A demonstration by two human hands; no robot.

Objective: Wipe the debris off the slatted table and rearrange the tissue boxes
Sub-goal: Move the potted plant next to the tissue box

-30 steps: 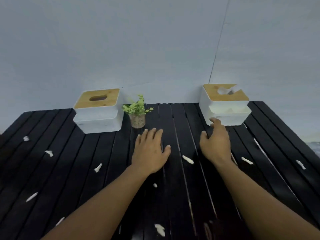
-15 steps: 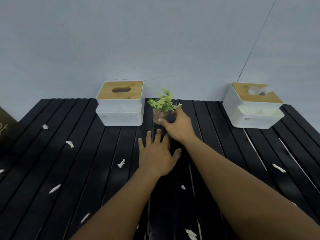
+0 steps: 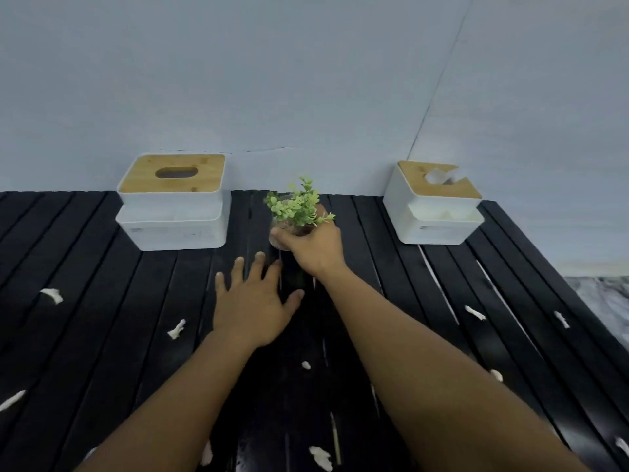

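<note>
Two bare forearms reach forward from the bottom edge, where both are cut off, over a black slatted table (image 3: 102, 335). Scattered white scraps of debris (image 3: 177, 329) lie on the slats: one just to the left of the left wrist, a small one between the two forearms, others farther left and off to the right of the right arm, and a few half cut off at the bottom edge. What the scraps are made of is too small to tell.

The left hand (image 3: 253, 306) is open, palm down and fingers spread, flat on or just above the slats; contact cannot be made out. Just beyond its fingertips, the right hand (image 3: 315, 248) is closed around a small potted plant (image 3: 297, 206). The fingers wrap the pot, hiding most of it, and only the green leafy sprigs and a sliver of the pot's pale side show above and left of the hand.

Farther back, well to the left of both hands, stands a white tissue box (image 3: 172, 219) with a wooden lid and an empty-looking oval slot. Well to the right of the right hand stands a second tissue box (image 3: 434, 216), turned at an angle, with a white tissue poking from its lid. Both sit near the table's far edge against a plain pale wall (image 3: 306, 80).
</note>
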